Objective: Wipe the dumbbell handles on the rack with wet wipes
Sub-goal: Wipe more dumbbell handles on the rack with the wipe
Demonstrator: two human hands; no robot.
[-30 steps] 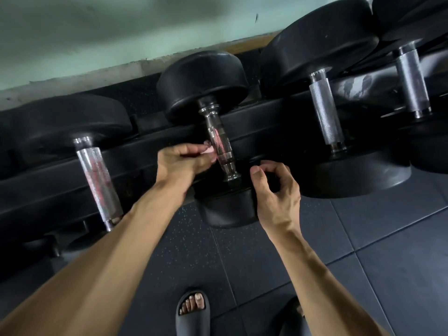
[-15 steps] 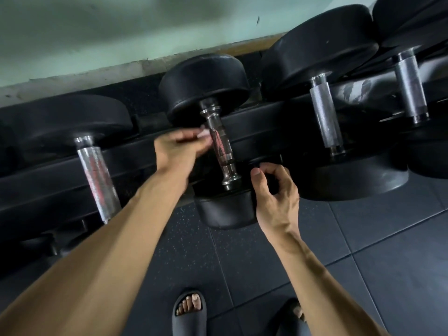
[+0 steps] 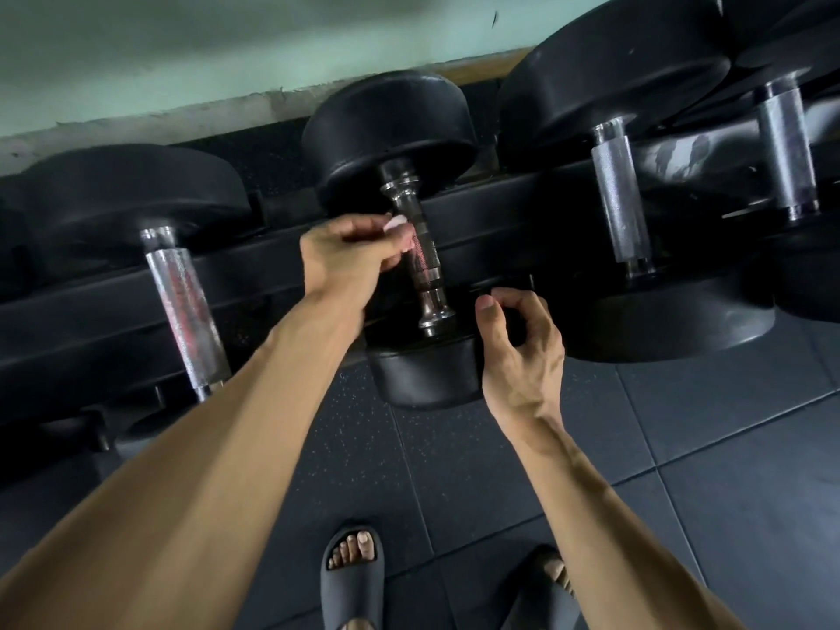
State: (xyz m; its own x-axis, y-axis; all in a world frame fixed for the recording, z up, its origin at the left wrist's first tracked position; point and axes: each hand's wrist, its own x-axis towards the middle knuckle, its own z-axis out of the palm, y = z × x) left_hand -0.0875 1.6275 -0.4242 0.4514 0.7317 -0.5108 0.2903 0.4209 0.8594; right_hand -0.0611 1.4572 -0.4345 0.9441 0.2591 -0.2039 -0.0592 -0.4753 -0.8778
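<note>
A small black dumbbell lies on the rack [image 3: 272, 284] in the middle, its thin chrome handle [image 3: 422, 261] running toward me. My left hand [image 3: 350, 254] pinches a small white wet wipe [image 3: 396, 226] and holds it against the left side of that handle, near its upper half. My right hand [image 3: 522, 352] hovers by the dumbbell's near black head [image 3: 427, 375], fingers curled and thumb raised, with nothing in it. Larger dumbbells with knurled silver handles sit to the left [image 3: 186, 311] and to the right [image 3: 620, 211].
Another silver handle [image 3: 786, 152] shows at the far right. A pale green wall [image 3: 227, 47] stands behind the rack. Dark rubber floor tiles [image 3: 727, 447] lie below, with my two feet in black slides [image 3: 352, 575] at the bottom.
My left hand has slid the wipe up the handle, from near its lower collar to its upper half. My right hand has stayed by the near head.
</note>
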